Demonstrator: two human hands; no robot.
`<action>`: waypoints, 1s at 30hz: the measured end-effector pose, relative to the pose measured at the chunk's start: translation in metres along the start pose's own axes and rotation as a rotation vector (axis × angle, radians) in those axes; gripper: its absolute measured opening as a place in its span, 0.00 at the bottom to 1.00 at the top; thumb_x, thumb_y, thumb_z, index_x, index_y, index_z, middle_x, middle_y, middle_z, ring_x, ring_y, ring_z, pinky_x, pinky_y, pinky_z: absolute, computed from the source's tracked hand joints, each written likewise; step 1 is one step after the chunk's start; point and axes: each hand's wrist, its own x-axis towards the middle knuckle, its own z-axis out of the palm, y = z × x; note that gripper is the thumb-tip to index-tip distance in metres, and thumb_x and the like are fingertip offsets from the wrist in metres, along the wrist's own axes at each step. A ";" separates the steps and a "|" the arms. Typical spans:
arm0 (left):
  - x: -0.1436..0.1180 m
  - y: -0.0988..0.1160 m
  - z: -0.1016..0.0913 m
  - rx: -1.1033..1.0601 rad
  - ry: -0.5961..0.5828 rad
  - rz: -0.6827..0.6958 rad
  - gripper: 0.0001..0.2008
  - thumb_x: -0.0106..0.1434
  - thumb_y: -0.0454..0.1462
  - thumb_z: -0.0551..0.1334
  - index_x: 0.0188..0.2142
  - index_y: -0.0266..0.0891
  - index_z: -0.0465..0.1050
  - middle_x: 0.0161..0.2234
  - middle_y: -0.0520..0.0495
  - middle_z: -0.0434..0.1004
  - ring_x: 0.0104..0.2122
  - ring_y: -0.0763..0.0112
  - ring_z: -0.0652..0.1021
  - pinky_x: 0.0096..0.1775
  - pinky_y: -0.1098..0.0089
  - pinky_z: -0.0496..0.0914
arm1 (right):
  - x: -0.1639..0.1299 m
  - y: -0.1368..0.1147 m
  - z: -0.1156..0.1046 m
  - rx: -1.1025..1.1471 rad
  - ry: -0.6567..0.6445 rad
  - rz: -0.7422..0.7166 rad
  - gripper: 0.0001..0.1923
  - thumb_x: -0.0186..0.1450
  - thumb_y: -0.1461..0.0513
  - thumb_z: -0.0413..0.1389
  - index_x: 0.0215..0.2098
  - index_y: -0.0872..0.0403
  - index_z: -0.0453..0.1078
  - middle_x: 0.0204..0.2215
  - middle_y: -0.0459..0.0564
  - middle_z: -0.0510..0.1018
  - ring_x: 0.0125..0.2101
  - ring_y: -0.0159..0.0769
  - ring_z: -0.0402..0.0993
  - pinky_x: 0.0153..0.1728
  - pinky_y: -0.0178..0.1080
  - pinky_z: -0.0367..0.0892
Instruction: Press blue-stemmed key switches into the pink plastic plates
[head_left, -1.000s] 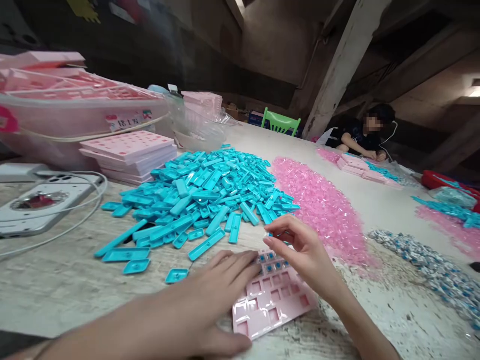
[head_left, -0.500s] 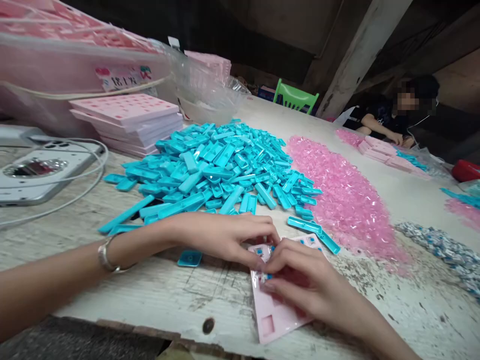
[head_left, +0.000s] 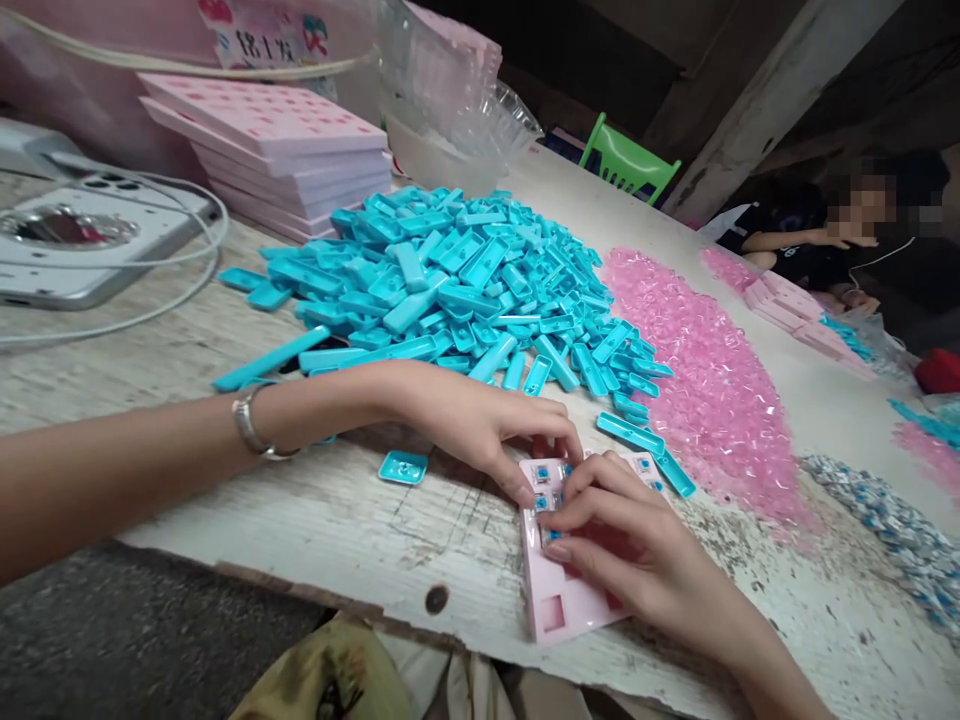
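Observation:
A pink plastic plate (head_left: 556,600) with square holes lies flat near the table's front edge, with small blue pieces seated in its top rows. My left hand (head_left: 480,425) rests on the plate's upper left corner, fingertips pinching at it. My right hand (head_left: 619,545) lies over the middle of the plate, fingers pressing on the blue pieces; whether it holds one is hidden. Just behind both hands is a big heap of turquoise key caps (head_left: 465,280). One loose turquoise cap (head_left: 403,467) lies beside my left wrist.
A spread of pink translucent bits (head_left: 697,380) lies right of the heap. Stacked pink plates (head_left: 277,150), a phone with cable (head_left: 82,240) and a plastic bag (head_left: 457,110) sit at the back left. A pile of small blue-white parts (head_left: 892,530) is at right. Another person (head_left: 832,250) works at the far side.
The view has tilted down and closer. My right hand came down from above onto the pink plate, and my left hand shifted to the plate's top left corner.

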 end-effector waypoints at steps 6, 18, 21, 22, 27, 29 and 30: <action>-0.002 0.000 0.000 -0.012 0.003 -0.003 0.25 0.67 0.54 0.56 0.52 0.37 0.66 0.50 0.44 0.68 0.52 0.63 0.69 0.52 0.69 0.63 | -0.001 -0.001 0.000 -0.046 -0.032 0.035 0.05 0.71 0.63 0.55 0.45 0.50 0.70 0.42 0.45 0.69 0.46 0.28 0.66 0.48 0.30 0.58; 0.000 -0.001 -0.001 -0.026 -0.005 -0.017 0.29 0.66 0.54 0.58 0.55 0.34 0.66 0.52 0.42 0.68 0.53 0.62 0.69 0.53 0.69 0.62 | -0.002 -0.004 0.002 -0.160 -0.052 0.027 0.07 0.73 0.63 0.51 0.35 0.52 0.61 0.35 0.43 0.69 0.39 0.31 0.65 0.41 0.34 0.58; 0.001 -0.001 -0.002 -0.037 -0.022 -0.021 0.32 0.65 0.55 0.58 0.57 0.32 0.65 0.52 0.41 0.67 0.53 0.63 0.69 0.53 0.71 0.62 | 0.001 -0.009 0.002 -0.230 -0.116 0.078 0.10 0.73 0.63 0.50 0.32 0.52 0.59 0.30 0.42 0.70 0.32 0.30 0.65 0.37 0.35 0.56; 0.001 0.000 -0.003 -0.034 -0.026 -0.022 0.33 0.65 0.56 0.58 0.57 0.32 0.65 0.52 0.41 0.67 0.52 0.63 0.69 0.52 0.71 0.62 | 0.002 -0.011 0.001 -0.263 -0.131 0.090 0.10 0.73 0.63 0.51 0.32 0.53 0.60 0.29 0.42 0.70 0.31 0.30 0.65 0.36 0.35 0.55; 0.003 0.002 -0.004 -0.006 -0.029 -0.050 0.30 0.66 0.55 0.58 0.56 0.35 0.66 0.53 0.43 0.68 0.53 0.62 0.69 0.53 0.71 0.62 | 0.012 -0.019 -0.006 -0.349 -0.161 0.125 0.12 0.67 0.65 0.56 0.26 0.52 0.63 0.21 0.41 0.66 0.25 0.31 0.60 0.28 0.34 0.51; 0.003 0.002 -0.003 -0.001 -0.024 -0.047 0.29 0.66 0.55 0.58 0.56 0.36 0.66 0.53 0.44 0.69 0.53 0.62 0.69 0.53 0.71 0.62 | 0.016 -0.021 -0.008 -0.330 -0.156 0.133 0.15 0.65 0.66 0.59 0.23 0.53 0.61 0.18 0.40 0.60 0.22 0.30 0.55 0.25 0.34 0.47; 0.003 0.002 -0.003 -0.001 -0.021 -0.038 0.29 0.66 0.54 0.59 0.56 0.36 0.66 0.53 0.44 0.69 0.53 0.63 0.69 0.52 0.71 0.62 | 0.018 -0.022 -0.009 -0.324 -0.150 0.137 0.16 0.64 0.66 0.60 0.22 0.53 0.60 0.17 0.39 0.58 0.21 0.29 0.53 0.24 0.34 0.46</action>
